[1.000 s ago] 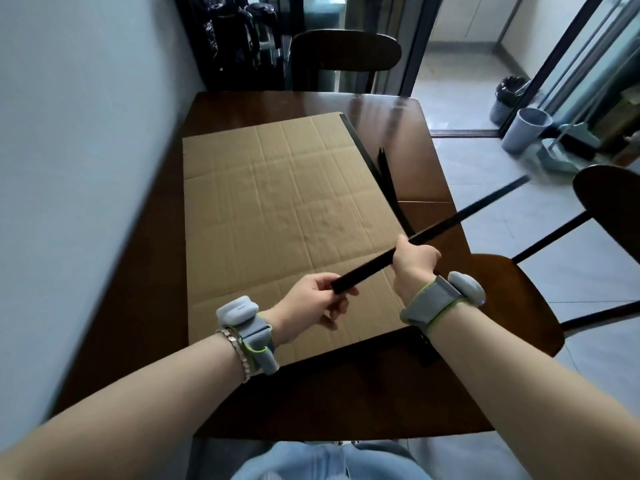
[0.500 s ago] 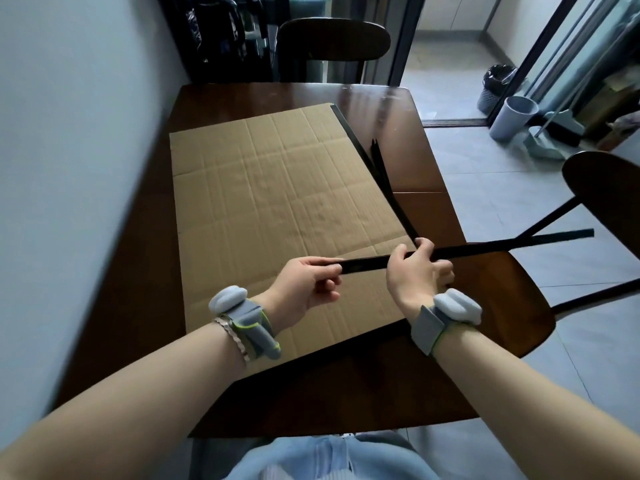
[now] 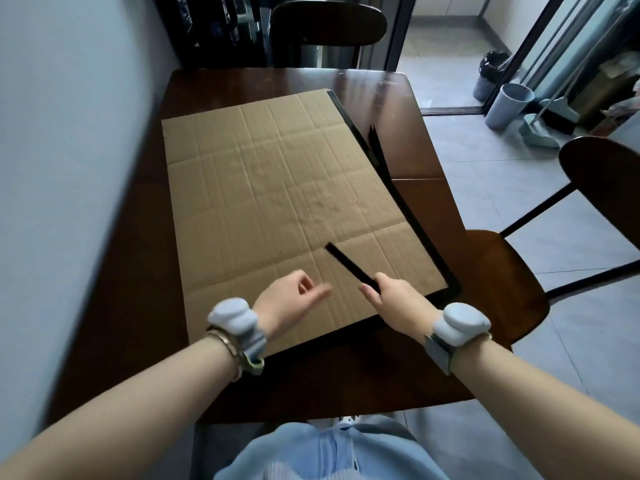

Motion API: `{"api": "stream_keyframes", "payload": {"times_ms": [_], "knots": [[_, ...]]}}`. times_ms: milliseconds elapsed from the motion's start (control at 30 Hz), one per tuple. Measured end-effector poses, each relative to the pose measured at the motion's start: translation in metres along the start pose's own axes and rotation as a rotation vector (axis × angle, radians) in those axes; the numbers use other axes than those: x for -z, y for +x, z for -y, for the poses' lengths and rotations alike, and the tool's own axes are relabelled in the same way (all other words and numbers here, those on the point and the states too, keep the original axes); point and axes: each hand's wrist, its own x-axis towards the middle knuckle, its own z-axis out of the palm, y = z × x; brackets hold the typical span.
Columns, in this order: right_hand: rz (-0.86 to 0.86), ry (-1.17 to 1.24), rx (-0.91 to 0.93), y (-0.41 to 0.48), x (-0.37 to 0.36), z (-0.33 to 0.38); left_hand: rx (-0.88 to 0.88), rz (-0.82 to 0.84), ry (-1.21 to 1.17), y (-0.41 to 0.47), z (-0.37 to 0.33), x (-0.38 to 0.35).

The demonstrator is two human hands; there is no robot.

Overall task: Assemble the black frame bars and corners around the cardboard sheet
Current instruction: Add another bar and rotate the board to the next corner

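Observation:
A large brown cardboard sheet (image 3: 277, 195) lies flat on the dark wooden table (image 3: 381, 91). A black frame bar (image 3: 388, 181) runs along its right edge and ends at a black corner (image 3: 450, 292) at the near right. Another black strip (image 3: 346, 336) shows along the near edge. My right hand (image 3: 391, 294) grips a loose black bar (image 3: 349, 265) that points up and left over the cardboard. My left hand (image 3: 287, 301) hovers over the near part of the sheet, fingers loosely curled, holding nothing. A few spare black bars (image 3: 375, 143) lie on the table right of the sheet.
A wall runs close along the left. One dark chair (image 3: 327, 26) stands at the table's far end and another (image 3: 512, 282) at the right. On the tiled floor at the far right are a grey bin (image 3: 507, 105) and a dustpan.
My left hand has let go of the loose bar. My right hand has swung the bar from sticking out to the right to pointing up-left over the cardboard.

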Motion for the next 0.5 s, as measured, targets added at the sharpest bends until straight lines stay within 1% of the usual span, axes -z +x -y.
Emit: {"api": "stream_keyframes", "payload": {"times_ms": [33,67,133,200,267,333,400,500], "knots": [[0.024,0.062,-0.088,0.002,-0.012,-0.008,-0.057,-0.004,0.303,-0.004,0.014,-0.011],[0.05,0.108,-0.166,0.001,-0.024,-0.016,-0.084,0.02,0.497,-0.009,0.025,-0.021],[0.086,0.159,-0.251,0.002,-0.039,-0.023,-0.135,0.095,0.745,-0.016,0.04,-0.037],[0.102,0.191,-0.269,0.001,-0.049,-0.026,-0.194,0.128,0.898,-0.02,0.044,-0.049],[0.132,0.248,-0.28,0.0,-0.054,-0.027,-0.213,0.116,0.955,-0.019,0.045,-0.054],[0.146,0.361,-0.303,-0.002,-0.057,-0.028,-0.214,0.124,0.956,-0.016,0.045,-0.054],[0.092,0.519,-0.304,-0.002,-0.057,-0.029,-0.204,0.133,0.929,-0.015,0.04,-0.049],[-0.042,0.673,-0.271,0.001,-0.056,-0.028,-0.227,0.097,0.864,-0.011,0.03,-0.042]]}}
